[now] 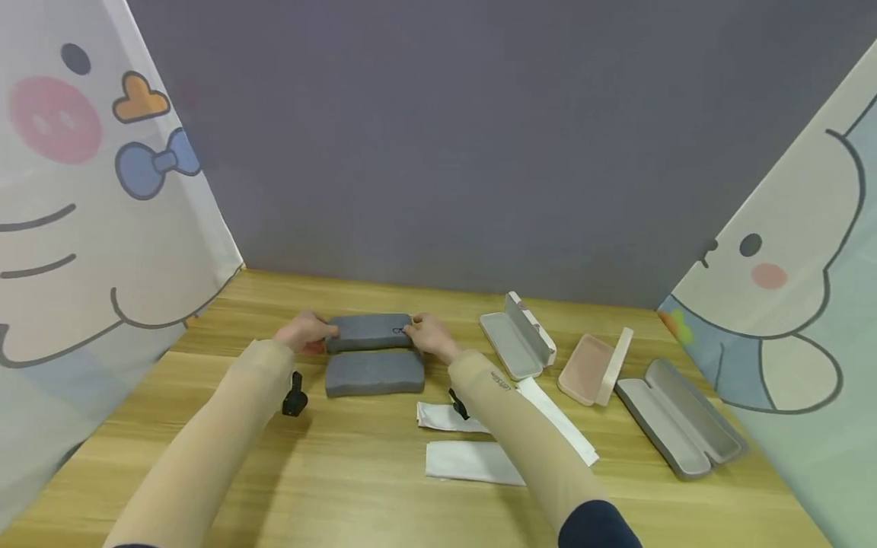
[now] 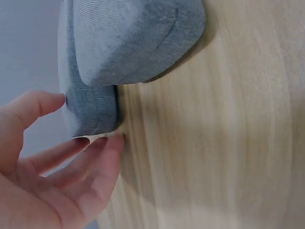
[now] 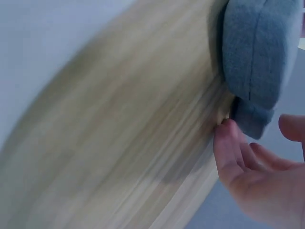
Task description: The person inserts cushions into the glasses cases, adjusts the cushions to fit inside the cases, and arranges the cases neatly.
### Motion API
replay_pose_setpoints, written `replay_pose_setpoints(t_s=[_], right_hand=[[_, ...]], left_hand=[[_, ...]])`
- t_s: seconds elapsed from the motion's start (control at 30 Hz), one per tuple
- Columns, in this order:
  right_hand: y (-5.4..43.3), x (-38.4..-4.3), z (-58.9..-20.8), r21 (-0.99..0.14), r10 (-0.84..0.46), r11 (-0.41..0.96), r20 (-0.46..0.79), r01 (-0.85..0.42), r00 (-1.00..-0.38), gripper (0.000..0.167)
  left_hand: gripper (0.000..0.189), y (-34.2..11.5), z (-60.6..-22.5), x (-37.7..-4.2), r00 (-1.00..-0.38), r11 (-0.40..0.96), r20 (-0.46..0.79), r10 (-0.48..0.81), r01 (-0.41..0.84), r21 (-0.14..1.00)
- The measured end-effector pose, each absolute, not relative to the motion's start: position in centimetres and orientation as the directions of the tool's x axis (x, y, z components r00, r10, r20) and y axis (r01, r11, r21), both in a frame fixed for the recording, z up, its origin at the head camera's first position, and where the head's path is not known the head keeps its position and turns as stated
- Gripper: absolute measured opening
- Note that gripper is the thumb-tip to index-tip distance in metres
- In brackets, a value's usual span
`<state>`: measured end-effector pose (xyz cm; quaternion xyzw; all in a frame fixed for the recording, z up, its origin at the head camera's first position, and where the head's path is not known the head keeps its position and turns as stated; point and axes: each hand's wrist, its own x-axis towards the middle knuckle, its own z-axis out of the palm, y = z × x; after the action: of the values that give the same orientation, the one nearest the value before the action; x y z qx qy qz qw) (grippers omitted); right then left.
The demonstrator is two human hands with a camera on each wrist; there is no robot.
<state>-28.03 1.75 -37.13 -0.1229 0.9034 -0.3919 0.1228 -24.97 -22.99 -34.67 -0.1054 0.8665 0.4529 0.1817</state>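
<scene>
Two closed grey fabric-covered glasses cases lie on the wooden table, one behind the other. The back case (image 1: 368, 332) has a small glasses print near its right end; the front case (image 1: 374, 373) looks plain. My left hand (image 1: 304, 331) holds the back case at its left end. In the left wrist view, its thumb (image 2: 47, 101) touches one face and the fingers bend round the end. Holding the right end is my right hand (image 1: 432, 336), whose fingers (image 3: 228, 136) reach under that end in the right wrist view. The front case partly hides the back one in both wrist views.
To the right stand three open glasses cases: a white one (image 1: 510, 346), a pink-lined one (image 1: 585, 371) and a long grey one (image 1: 664, 426). Folded white cloths (image 1: 473, 460) lie partly beneath my right forearm. A grey wall (image 1: 438, 152) rises behind the table.
</scene>
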Motion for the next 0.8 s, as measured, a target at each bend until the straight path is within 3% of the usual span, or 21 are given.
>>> replay_pose_setpoints(t_s=[0.4,0.8], right_hand=[[8.2,-28.0,-35.3,-0.814,-0.303,0.58,-0.199,-0.015,-0.932,0.054],[14.7,-26.0,-33.2,-0.803,-0.235,0.595,-0.219,0.038,-0.947,0.055]], left_hand=[[0.054,-19.0,-32.0,-26.1,-0.983,0.7,-0.175,-0.059,-0.165,0.694],[0.06,-11.2,-31.3,-29.0,-0.981,0.593,-0.185,0.061,-0.113,0.797]])
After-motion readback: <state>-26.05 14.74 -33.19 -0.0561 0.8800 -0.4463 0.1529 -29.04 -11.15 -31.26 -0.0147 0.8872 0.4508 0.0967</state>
